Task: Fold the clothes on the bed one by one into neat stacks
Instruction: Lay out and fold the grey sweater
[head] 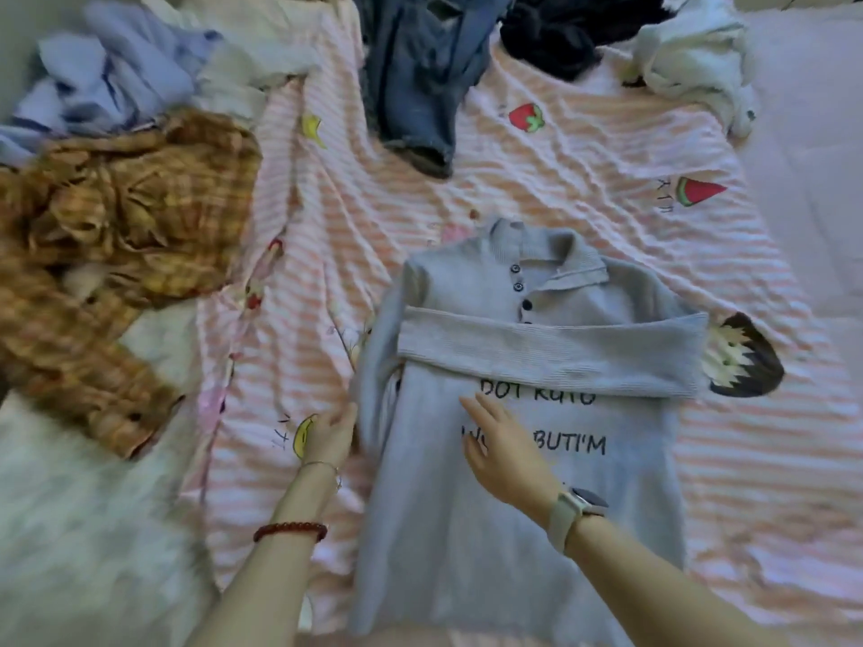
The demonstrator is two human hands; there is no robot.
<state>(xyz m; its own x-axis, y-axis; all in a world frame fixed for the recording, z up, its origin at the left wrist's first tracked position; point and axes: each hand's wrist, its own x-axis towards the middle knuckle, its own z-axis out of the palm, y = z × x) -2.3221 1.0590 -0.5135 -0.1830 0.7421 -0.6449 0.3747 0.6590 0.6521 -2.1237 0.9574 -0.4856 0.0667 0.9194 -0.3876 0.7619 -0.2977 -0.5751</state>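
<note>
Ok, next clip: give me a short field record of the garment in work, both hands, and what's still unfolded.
garment: grey knit collared sweater, flat on the pink striped sheet, one sleeve folded across the chest
left hand: at the sweater's left edge, grip unclear
right hand: flat on the sweater front, fingers straight
unfolded: brown plaid garment, blue jeans, pale blue clothes, white garment
</note>
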